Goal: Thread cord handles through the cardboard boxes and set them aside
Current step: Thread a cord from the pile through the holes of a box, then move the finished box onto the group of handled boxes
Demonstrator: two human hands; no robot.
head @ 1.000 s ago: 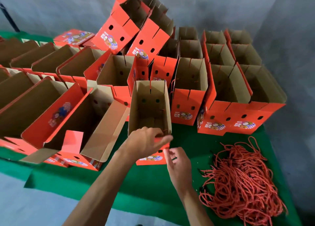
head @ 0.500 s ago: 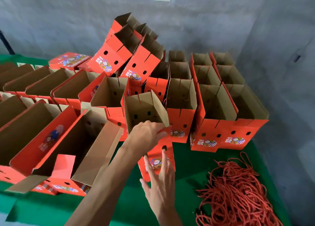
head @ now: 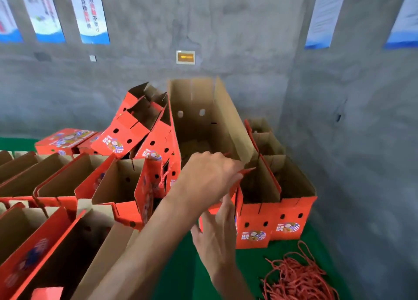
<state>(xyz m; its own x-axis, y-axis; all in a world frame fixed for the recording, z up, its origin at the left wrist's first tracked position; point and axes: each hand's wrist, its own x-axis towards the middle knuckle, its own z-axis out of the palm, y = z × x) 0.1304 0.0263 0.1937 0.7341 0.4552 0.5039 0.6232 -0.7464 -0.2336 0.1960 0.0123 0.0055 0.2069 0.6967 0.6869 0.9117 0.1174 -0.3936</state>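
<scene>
At lower right of the frame a pile of red cord (head: 298,279) lies on the green desk (head: 248,259). At centre, the right hand (head: 217,238) presses straight fingers under the lifted box (head: 203,127); the left hand (head: 208,177) grips its near rim. The box's long axis tilts up and away, its open side facing the camera.

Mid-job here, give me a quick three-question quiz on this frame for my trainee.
1. True or false: the lifted box shows two round holes in its far inner wall.
2. Which hand grips the lifted box's near edge? A) left hand B) right hand
3. Fill in: the pile of red cords lies on the ____ table cover.

Key: 1 true. 2 A; the right hand is spread flat against the box's red face below. 3 green.
</scene>
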